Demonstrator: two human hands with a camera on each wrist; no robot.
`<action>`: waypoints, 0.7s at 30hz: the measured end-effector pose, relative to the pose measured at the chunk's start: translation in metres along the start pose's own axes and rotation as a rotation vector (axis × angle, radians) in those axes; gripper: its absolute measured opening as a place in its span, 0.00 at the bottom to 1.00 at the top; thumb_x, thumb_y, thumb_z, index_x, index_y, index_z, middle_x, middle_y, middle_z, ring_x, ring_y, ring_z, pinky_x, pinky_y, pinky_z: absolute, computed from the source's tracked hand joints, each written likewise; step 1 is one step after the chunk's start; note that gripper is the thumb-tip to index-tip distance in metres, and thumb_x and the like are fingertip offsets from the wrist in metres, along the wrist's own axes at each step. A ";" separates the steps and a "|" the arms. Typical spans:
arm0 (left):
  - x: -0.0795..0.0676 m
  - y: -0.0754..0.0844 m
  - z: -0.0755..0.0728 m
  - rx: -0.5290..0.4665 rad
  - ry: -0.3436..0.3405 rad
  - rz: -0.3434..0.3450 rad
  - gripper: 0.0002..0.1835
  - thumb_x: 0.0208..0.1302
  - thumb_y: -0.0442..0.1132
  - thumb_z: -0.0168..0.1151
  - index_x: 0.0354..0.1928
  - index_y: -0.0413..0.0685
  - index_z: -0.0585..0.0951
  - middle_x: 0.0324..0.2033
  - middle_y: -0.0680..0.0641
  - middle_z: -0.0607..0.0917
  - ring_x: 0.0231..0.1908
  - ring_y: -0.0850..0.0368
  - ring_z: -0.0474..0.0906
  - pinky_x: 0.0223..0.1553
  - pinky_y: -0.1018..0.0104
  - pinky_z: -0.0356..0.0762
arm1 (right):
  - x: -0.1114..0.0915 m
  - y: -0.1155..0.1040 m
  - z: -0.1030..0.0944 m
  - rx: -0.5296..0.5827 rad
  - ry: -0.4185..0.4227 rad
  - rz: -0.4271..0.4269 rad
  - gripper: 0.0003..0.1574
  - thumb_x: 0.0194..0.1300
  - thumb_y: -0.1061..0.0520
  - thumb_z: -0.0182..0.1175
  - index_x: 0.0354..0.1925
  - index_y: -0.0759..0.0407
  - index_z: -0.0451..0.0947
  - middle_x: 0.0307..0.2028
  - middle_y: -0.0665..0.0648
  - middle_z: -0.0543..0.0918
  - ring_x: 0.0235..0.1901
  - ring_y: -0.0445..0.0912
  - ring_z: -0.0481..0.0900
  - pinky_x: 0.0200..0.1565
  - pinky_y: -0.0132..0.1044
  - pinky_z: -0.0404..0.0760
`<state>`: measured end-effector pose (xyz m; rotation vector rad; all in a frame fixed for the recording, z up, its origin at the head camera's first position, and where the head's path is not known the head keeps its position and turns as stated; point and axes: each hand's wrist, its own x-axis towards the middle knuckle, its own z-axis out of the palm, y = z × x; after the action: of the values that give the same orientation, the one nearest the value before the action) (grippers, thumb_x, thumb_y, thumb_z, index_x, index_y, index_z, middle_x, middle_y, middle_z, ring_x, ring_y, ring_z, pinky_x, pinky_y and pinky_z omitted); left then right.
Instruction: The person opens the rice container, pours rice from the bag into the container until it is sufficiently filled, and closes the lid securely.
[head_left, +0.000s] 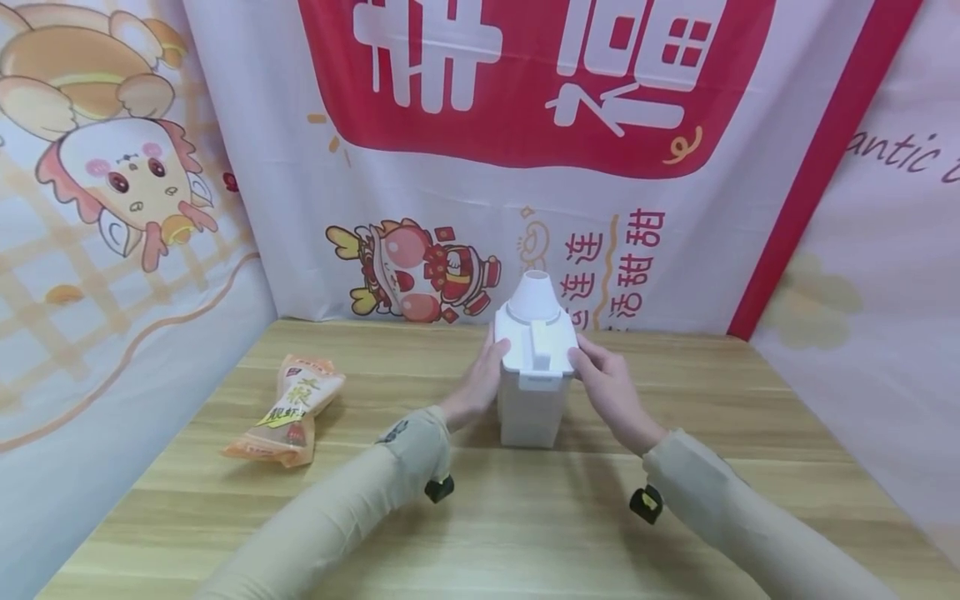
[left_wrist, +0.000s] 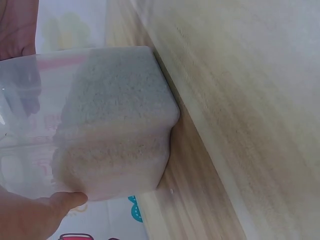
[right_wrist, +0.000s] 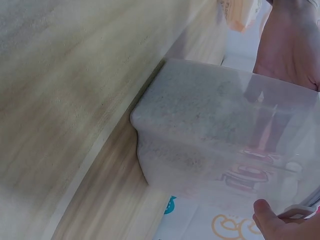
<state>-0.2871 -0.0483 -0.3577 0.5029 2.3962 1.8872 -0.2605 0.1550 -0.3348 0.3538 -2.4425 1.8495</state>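
Observation:
A translucent rice storage container (head_left: 532, 414) with a white lid stands upright at the table's far side. A white cone-shaped piece (head_left: 534, 297) sits on the lid behind its handle. My left hand (head_left: 483, 375) grips the container's left side, thumb at the lid's edge and the other fingers largely hidden. On the opposite side my right hand (head_left: 611, 392) holds it the same way. Pale grains (left_wrist: 115, 95) fill the lower part, seen through the wall in the left wrist view. From the right wrist, the container's base (right_wrist: 137, 130) appears to rest on the table.
An orange-and-clear printed packet (head_left: 288, 414) lies on the wooden table (head_left: 525, 533) to the left. A printed cloth (head_left: 285, 275) hangs right behind the container. More printed cloths border the table on the left and right.

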 end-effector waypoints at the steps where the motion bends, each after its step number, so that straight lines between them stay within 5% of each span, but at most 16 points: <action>1: 0.001 0.000 0.000 0.004 0.002 0.000 0.34 0.77 0.57 0.27 0.77 0.60 0.32 0.76 0.58 0.33 0.72 0.63 0.30 0.71 0.54 0.30 | 0.001 0.000 0.000 -0.001 0.000 0.000 0.33 0.77 0.49 0.48 0.73 0.59 0.58 0.71 0.57 0.63 0.65 0.52 0.68 0.62 0.47 0.70; 14: 0.004 -0.001 -0.010 0.083 -0.008 -0.015 0.35 0.76 0.61 0.26 0.78 0.57 0.35 0.76 0.57 0.37 0.73 0.61 0.34 0.71 0.53 0.34 | 0.008 0.008 -0.008 0.061 0.003 0.027 0.31 0.77 0.49 0.50 0.72 0.60 0.62 0.70 0.58 0.65 0.64 0.52 0.69 0.61 0.46 0.72; 18: -0.004 0.001 -0.025 0.276 0.020 -0.007 0.37 0.76 0.62 0.26 0.78 0.52 0.41 0.76 0.53 0.40 0.73 0.60 0.36 0.72 0.54 0.36 | 0.008 0.013 -0.018 0.056 0.019 0.010 0.30 0.77 0.49 0.49 0.69 0.63 0.64 0.68 0.61 0.68 0.64 0.54 0.68 0.62 0.48 0.71; 21: -0.011 0.003 -0.040 0.507 0.066 0.070 0.38 0.76 0.63 0.26 0.78 0.48 0.46 0.76 0.52 0.38 0.74 0.57 0.34 0.72 0.53 0.36 | 0.005 0.014 -0.029 -0.010 0.029 0.008 0.33 0.77 0.45 0.48 0.70 0.62 0.63 0.68 0.63 0.66 0.63 0.57 0.68 0.63 0.52 0.69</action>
<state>-0.2853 -0.0885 -0.3466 0.5572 2.9385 1.3154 -0.2711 0.1853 -0.3394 0.3148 -2.4374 1.8310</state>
